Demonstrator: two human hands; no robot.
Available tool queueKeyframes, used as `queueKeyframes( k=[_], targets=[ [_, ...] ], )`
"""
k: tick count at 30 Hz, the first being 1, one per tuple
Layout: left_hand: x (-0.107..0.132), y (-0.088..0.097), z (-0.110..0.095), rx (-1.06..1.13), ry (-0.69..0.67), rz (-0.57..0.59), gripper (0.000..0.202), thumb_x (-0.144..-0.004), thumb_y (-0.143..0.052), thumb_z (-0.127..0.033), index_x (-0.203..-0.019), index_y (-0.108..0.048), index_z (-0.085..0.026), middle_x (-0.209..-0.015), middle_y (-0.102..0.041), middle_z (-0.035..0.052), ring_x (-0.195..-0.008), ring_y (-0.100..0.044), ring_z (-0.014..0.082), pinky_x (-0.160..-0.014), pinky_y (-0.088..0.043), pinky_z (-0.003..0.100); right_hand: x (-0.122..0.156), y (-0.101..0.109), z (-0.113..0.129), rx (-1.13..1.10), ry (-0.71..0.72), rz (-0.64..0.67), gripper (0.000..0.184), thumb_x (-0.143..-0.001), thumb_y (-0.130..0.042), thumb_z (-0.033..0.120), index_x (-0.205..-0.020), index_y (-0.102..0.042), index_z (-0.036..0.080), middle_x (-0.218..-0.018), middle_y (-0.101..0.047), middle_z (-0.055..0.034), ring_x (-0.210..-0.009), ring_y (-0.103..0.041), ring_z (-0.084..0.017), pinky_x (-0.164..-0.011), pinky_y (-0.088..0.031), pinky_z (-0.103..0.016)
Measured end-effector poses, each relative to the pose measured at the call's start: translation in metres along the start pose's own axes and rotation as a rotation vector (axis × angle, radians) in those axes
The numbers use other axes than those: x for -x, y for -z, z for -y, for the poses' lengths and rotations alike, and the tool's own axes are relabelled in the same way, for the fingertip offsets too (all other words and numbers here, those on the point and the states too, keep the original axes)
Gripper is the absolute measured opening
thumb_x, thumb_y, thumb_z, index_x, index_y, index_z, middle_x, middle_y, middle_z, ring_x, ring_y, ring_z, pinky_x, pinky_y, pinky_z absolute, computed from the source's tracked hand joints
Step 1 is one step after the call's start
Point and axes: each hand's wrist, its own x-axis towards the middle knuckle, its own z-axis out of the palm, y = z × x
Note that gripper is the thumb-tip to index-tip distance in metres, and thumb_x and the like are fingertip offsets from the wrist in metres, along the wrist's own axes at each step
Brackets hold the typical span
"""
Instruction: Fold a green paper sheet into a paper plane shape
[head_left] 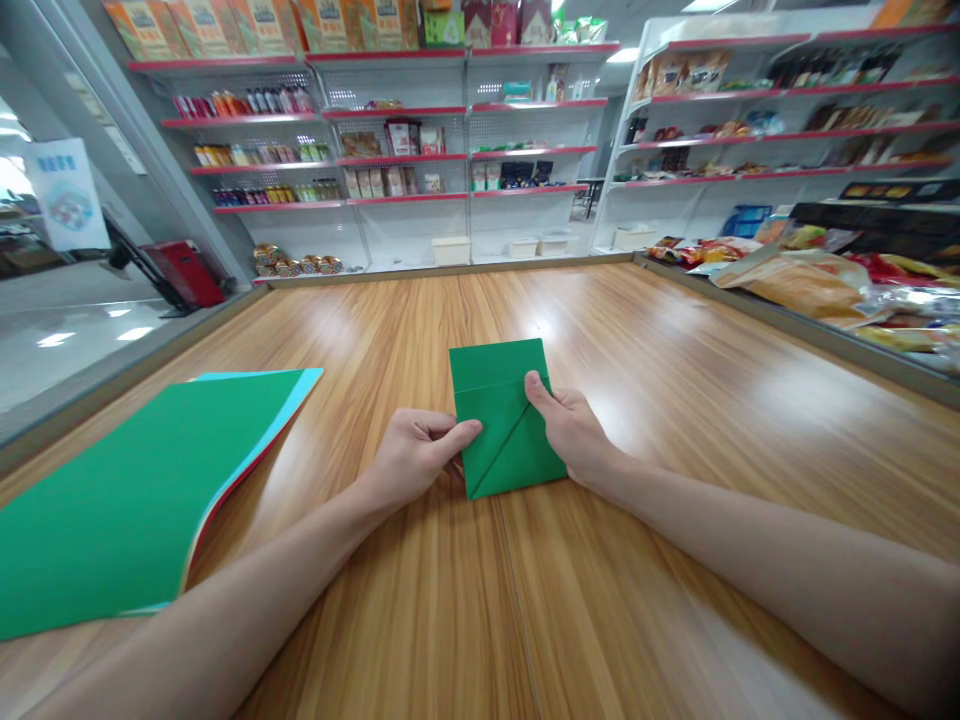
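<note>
A folded piece of green paper [499, 425], shaped like a small envelope, is held up over the middle of the wooden table. A diagonal edge crosses its lower part, and a straight crease runs near its top. My left hand [421, 450] grips its left edge, thumb on the front and fingers behind. On the right edge my right hand [574, 425] is closed, its thumb pressed on the front face higher up. The fingers behind the paper are mostly hidden.
A stack of coloured paper sheets [150, 480], green on top, lies at the left of the wooden table [360, 620]. Snack packets [802, 285] are piled past the raised right edge. Stocked shelves [397, 110] stand behind, and a red box-like object [184, 272] is on the floor at left.
</note>
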Motion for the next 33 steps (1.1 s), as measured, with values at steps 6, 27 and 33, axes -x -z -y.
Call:
queueKeyframes(
  k=[6, 27, 33],
  targets=[
    [0.001, 0.0, 0.005, -0.066, 0.001, 0.077, 0.044, -0.084, -0.058, -0.04, -0.048, -0.059, -0.015, -0.042, -0.06, 0.001, -0.038, -0.059, 0.0116, -0.035, -0.041, 0.016, 0.0, -0.003, 0.005, -0.037, 0.012, -0.015, 0.038, -0.068, -0.076, 0.053, -0.08, -0.072, 0.016, -0.076, -0.073, -0.0074, -0.067, -0.069, -0.024, -0.064, -0.057, -0.039],
    [-0.008, 0.012, 0.014, 0.162, 0.144, 0.128, 0.03, -0.074, -0.071, -0.039, -0.062, -0.07, -0.011, -0.058, -0.068, 0.0052, -0.052, -0.061, 0.0128, -0.049, -0.047, 0.021, -0.004, 0.008, 0.001, 0.244, 0.069, 0.076, 0.052, -0.076, -0.059, 0.068, -0.068, -0.063, 0.016, -0.062, -0.066, -0.0049, -0.056, -0.061, -0.019, -0.049, -0.048, -0.031],
    [-0.007, 0.01, 0.018, 0.238, 0.139, 0.087, 0.026, -0.07, -0.075, -0.037, -0.064, -0.074, -0.011, -0.066, -0.072, 0.0073, -0.059, -0.065, 0.0165, -0.056, -0.051, 0.025, -0.006, 0.007, 0.001, 0.153, 0.024, 0.057, 0.058, -0.075, -0.055, 0.072, -0.07, -0.067, 0.016, -0.062, -0.067, -0.0081, -0.062, -0.064, -0.022, -0.052, -0.051, -0.031]
  ],
)
